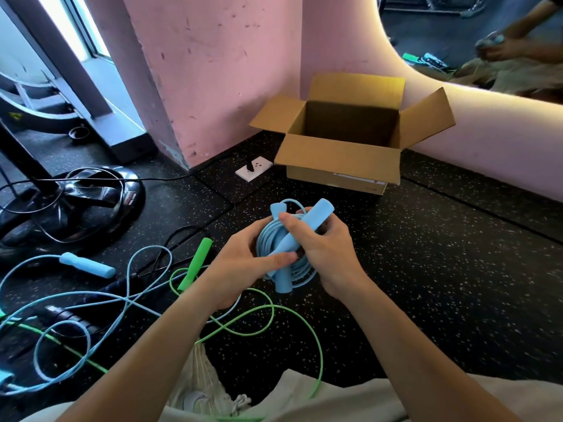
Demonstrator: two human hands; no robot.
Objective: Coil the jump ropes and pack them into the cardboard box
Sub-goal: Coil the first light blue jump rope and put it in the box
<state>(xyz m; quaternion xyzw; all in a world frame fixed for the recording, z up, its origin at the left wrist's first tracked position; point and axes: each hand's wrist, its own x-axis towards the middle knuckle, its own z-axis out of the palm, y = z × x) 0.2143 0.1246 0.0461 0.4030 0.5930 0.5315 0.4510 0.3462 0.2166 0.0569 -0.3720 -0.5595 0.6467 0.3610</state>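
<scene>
A coiled light-blue jump rope (275, 239) with two blue handles crossed over the coil sits between both hands, above the speckled floor. My left hand (243, 263) grips the coil from the left, thumb across a handle. My right hand (323, 248) holds it from the right, thumb on the upper handle. The open cardboard box (341, 156) stands beyond the hands against the pink wall, its inside dark and apparently empty. On the floor at left lie a loose blue rope with its handle (86, 264) and a loose green rope with its handle (195, 263), tangled together.
A black fan base (73, 202) with black cable stands at far left. A white floor socket (254, 168) with a plug in it lies left of the box. A mirror (487, 41) on the right wall reflects the person. My light trousers and a shoe (210, 394) fill the bottom edge.
</scene>
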